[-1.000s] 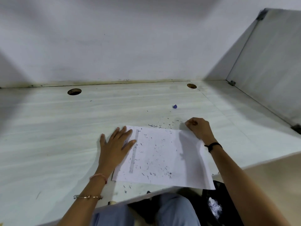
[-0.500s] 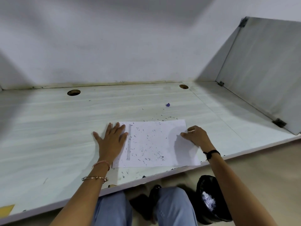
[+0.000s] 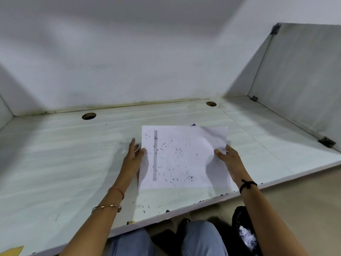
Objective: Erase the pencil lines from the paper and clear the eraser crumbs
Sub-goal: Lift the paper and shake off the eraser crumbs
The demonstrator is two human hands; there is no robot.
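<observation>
Right hand [image 3: 227,158]: clamped on the paper [image 3: 184,145]. The thumb lies on top of the right edge and the fingers curl beneath it. The sheet bows upward just beyond this grip.

Left hand [image 3: 133,157]: at the opposite edge. The thumb tip touches the edge and the fingers extend alongside the sheet. The hand is blurred, so it cannot be told whether it pinches the sheet.

The paper spans the gap between the two hands, above the desk [image 3: 55,163], and casts a shadow beneath its left edge.

A grey pencil line [image 3: 155,156] runs lengthwise just inside the left thumb. Crumbs [image 3: 186,175] are scattered over the sheet between the grips, densest toward its near edge. More lie on the desk below the left wrist.

A blue eraser [image 3: 193,124] shows past the far edge. A bin [image 3: 238,222] stands on the floor under the right forearm.
</observation>
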